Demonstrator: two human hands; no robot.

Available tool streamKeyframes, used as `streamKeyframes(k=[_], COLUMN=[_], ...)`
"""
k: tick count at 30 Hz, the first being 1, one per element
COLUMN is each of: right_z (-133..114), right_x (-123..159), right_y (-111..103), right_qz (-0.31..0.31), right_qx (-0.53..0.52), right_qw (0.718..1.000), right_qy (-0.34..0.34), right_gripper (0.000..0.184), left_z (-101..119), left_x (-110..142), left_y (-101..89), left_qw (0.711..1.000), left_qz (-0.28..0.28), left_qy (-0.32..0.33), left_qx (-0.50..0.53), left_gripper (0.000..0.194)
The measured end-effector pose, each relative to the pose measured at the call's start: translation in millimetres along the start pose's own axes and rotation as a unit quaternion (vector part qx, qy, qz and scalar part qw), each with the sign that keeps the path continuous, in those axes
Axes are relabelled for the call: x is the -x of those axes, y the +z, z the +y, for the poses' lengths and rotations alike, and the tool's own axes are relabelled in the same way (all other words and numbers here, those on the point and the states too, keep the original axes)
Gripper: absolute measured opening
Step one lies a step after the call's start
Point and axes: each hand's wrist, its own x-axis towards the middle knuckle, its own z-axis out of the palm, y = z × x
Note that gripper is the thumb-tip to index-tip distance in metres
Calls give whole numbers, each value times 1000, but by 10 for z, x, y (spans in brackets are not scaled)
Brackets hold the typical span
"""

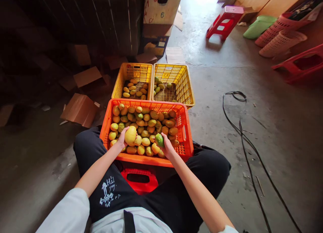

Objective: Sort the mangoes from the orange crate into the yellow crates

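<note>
A large yellow fruit (pixel 130 135) sits in the left hand (pixel 123 138), whose fingers curl round it, above the near left part of an orange crate (pixel 141 161). The right hand (pixel 167 144) grips a green fruit (pixel 159 140) between thumb and fingers, above the crate's near right part. Below both, yellow, greenish and brownish fruits (pixel 151 123) cover most of the crate's bottom. The crate stands between the person's knees, with a red plastic stool (pixel 152 184) showing just on its near side. Beyond its far edge, two yellow crates stand side by side: the left crate (pixel 120 76) and the right crate (pixel 186 81), each holding some fruits. Cardboard boxes (pixel 80 109) lie to the left; a black cable (pixel 252 144) runs across the floor (pixel 212 118) at right.
</note>
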Motion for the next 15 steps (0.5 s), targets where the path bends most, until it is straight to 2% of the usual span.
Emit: streamKeyframes(k=[2,5,10,12,15], right_z=[13,27,19,15,21], right_x=[-23,-33,36,71,98], right_y=[-1,-1,-2,-1,0], right_qz=[19,22,-31,-53,-73], right_qx=[-6,-13,11,28,42], right_qw=[1000,1000,997,995,994], right_qy=[8,-16,-70,-74,-64], right_gripper=[26,33,47,47,40], left_z=[-1,-3,-58,-102,-152], left_x=[-7,-14,-42,-66,-102], left_y=[4,6,-42,-81,-135], left_qw=[1000,999,998,996,991], left_qz=[24,43,34,31,35], left_qy=[14,31,23,25,20], left_qx=[7,2,-52,-85,-125], left_gripper=[44,43,33,28,31])
